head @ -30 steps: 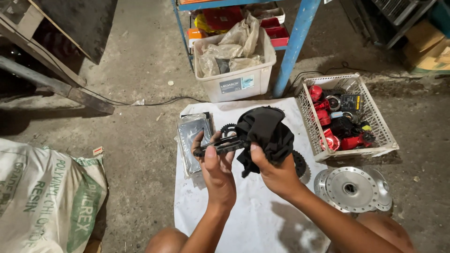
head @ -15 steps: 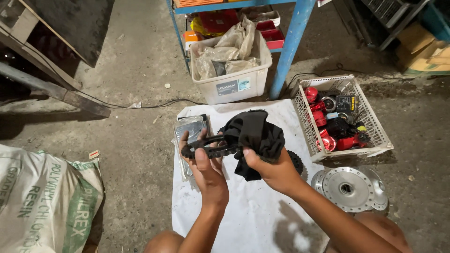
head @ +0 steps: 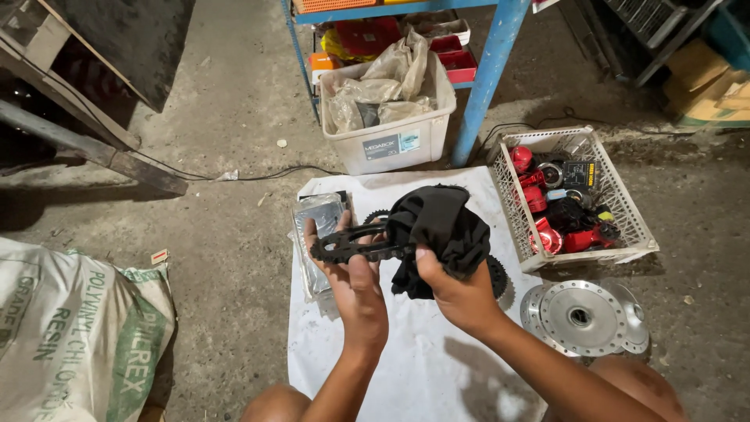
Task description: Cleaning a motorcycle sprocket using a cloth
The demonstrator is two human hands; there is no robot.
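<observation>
A black toothed sprocket (head: 355, 244) is held edge-on above a white sheet (head: 406, 359) spread on the concrete floor (head: 226, 117). The left hand (head: 351, 281) grips its near rim, thumb on top and fingers curled underneath, forearm rising from the bottom of the view. The right hand (head: 457, 291) is closed around a bunched black cloth (head: 437, 230), pressing it against the sprocket's right end.

Just left of the sprocket a clear plastic packet (head: 316, 234) lies on the sheet. Beyond it stands a white plastic tub (head: 391, 144) with a rectangular label, stuffed with crumpled bags, beside a blue shelf post (head: 484, 78). At right sits a white mesh basket (head: 578, 195) of red and black parts, with a silver hub disc (head: 586, 316) below it. A white sack (head: 70, 344) with green lettering lies far left.
</observation>
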